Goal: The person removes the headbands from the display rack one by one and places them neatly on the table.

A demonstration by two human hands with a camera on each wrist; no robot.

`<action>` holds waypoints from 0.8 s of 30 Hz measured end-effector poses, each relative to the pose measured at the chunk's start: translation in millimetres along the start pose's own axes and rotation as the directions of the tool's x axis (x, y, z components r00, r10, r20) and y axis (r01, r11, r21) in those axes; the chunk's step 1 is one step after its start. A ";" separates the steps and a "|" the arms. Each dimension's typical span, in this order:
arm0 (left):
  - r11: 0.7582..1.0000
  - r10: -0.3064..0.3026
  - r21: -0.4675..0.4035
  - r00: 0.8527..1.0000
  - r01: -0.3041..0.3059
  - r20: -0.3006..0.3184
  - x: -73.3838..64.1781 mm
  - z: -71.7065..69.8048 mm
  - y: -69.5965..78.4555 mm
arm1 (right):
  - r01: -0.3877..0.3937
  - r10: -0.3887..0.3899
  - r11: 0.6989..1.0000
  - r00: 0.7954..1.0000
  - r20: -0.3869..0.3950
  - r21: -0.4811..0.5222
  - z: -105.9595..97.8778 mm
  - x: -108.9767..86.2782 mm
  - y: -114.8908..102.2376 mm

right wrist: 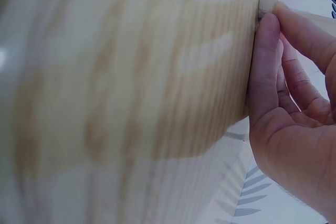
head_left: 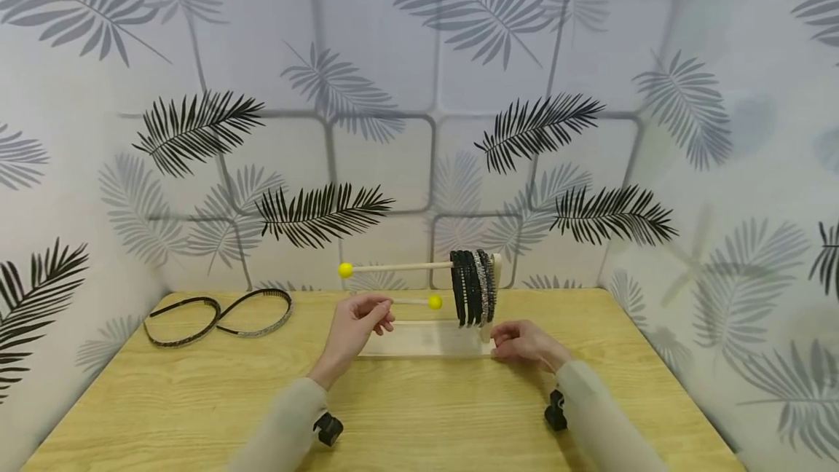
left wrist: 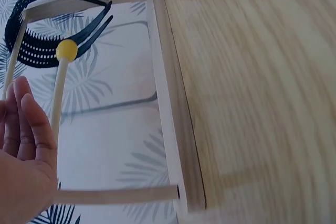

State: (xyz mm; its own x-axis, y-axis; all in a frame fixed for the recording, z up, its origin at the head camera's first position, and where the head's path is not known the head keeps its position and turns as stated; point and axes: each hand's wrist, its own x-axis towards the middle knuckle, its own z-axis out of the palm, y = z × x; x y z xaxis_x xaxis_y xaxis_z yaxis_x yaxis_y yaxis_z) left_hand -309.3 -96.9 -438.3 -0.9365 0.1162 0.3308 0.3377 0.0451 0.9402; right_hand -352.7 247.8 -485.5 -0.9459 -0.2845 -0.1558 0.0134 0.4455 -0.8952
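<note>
A wooden headband stand (head_left: 413,344) rests on the table, with two horizontal rods ending in yellow balls. Several black and glittery toothed headbands (head_left: 468,286) hang on the upper rod (head_left: 400,267) against its right post. My left hand (head_left: 354,326) is raised at the lower rod (left wrist: 61,85), hiding that rod's left part in the head view. Its fingers look loosely bent in the left wrist view, with nothing seen between them. At the right end of the base, my right hand (head_left: 527,342) holds the corner between thumb and fingertips (right wrist: 269,27).
On the wooden table (head_left: 419,414), two more headbands, one black (head_left: 180,342) and one with a glittery side (head_left: 262,330), lie at the back left. A leaf-patterned wall covering (head_left: 387,159) rises behind the table and along both sides.
</note>
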 end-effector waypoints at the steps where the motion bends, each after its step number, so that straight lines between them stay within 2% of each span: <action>1: 1.000 0.009 -0.008 1.000 -0.009 -0.014 1.6 4.2 -1.0 | -0.003 0.003 1.000 1.000 -0.002 0.010 -0.3 0.1 -0.6; 4: 0.999 0.025 -0.032 0.999 -0.027 -0.047 5.6 16.2 -4.9 | -0.006 0.007 0.999 1.000 -0.009 0.031 -0.4 0.9 -1.1; 12: 0.995 0.023 -0.100 0.998 -0.029 -0.065 8.9 39.4 -4.4 | -0.015 0.015 0.999 1.000 0.015 0.029 -0.9 1.0 -0.6; 18: 0.996 0.033 -0.083 0.999 -0.034 -0.016 9.1 55.4 4.2 | -0.022 0.021 0.999 1.000 0.015 0.035 -1.4 2.5 -0.4; 24: 0.997 0.003 -0.083 1.000 0.000 0.030 9.0 70.2 11.5 | -0.022 0.021 0.999 1.000 0.023 0.032 -2.2 2.9 1.2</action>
State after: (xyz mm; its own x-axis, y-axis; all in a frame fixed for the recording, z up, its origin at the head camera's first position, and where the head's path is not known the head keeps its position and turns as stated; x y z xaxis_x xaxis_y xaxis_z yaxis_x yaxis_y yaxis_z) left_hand -307.3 -25.7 -430.3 -0.9323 0.1459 0.3309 0.3290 -0.0376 0.9436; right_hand -356.1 249.4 -486.1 -0.9376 -0.2947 -0.1844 0.0446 0.4241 -0.9045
